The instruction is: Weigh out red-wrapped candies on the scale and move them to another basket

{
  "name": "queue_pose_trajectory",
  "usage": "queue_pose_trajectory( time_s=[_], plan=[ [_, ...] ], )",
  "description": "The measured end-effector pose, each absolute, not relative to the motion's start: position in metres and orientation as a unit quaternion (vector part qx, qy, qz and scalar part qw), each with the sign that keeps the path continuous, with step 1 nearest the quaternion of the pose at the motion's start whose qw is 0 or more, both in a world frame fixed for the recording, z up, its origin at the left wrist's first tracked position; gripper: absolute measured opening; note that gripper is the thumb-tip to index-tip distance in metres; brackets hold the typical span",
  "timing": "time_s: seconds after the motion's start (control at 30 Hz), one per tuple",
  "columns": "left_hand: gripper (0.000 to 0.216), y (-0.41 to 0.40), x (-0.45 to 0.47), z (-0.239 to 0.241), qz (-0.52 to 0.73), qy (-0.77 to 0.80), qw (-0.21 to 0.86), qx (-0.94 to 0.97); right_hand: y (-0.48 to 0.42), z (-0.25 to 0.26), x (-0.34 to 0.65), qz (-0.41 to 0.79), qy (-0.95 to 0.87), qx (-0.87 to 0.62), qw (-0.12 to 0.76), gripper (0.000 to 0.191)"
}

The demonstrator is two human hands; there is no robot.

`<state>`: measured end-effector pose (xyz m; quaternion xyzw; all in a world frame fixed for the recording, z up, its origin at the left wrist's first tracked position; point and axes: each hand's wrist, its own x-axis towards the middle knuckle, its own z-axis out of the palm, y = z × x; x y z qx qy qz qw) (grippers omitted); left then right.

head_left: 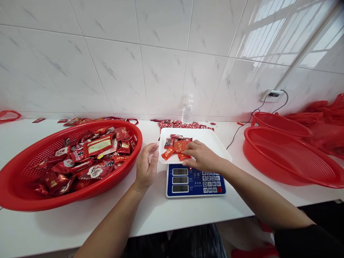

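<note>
A digital scale with a blue keypad panel stands on the white table, its white tray on top. Small red wrapped candies lie in a pile on the tray's left part. My right hand reaches over the tray, with bent fingertips and thumb closed at the right side of the pile on a red candy packet. Just beyond the tray's left edge, my left hand hovers with curled fingers and the thumb apart, nothing visible in it. The scale's top display appears to read 0.069.
At left, a large red basket holds many red candy packets. Empty red baskets stand at right, beside red bags. Patterned red packets and a clear bottle are by the wall. A black cable runs from the socket.
</note>
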<state>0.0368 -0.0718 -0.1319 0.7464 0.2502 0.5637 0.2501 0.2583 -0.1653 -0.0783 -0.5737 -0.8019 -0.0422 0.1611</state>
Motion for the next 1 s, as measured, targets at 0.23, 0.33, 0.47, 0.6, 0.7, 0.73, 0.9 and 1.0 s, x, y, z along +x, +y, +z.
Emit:
queue_pose_trajectory(
  time_s=[0.23,0.33,0.47,0.6,0.7,0.73,0.9,1.0],
  plan=[
    [0.028,-0.073,0.036,-0.130,0.556,0.251,0.222,0.761,-0.170,-0.077,0.256,0.036,-0.800,-0.560,0.210,0.014],
    [0.026,-0.076,0.036,-0.127,0.543,0.248,0.195,0.779,-0.173,-0.065,0.259,0.081,-0.742,-0.580,0.326,0.019],
    [0.025,-0.079,0.036,-0.122,0.536,0.253,0.170,0.787,-0.175,-0.047,0.259,0.117,-0.667,-0.599,0.427,0.029],
    [0.023,-0.081,0.036,-0.119,0.530,0.235,0.154,0.800,-0.174,-0.042,0.249,0.119,-0.701,-0.574,0.406,0.022],
    [0.022,-0.083,0.036,-0.118,0.524,0.201,0.144,0.815,-0.172,-0.046,0.236,0.091,-0.759,-0.538,0.355,0.025],
    [0.022,-0.083,0.036,-0.119,0.522,0.191,0.140,0.820,-0.171,-0.047,0.232,0.080,-0.775,-0.530,0.335,0.028],
    [0.018,-0.082,0.037,-0.121,0.515,0.148,0.124,0.835,-0.165,-0.050,0.215,0.047,-0.808,-0.528,0.255,0.035],
    [0.015,-0.082,0.038,-0.120,0.510,0.133,0.133,0.839,-0.164,-0.047,0.208,0.049,-0.820,-0.519,0.237,0.035]
  ],
)
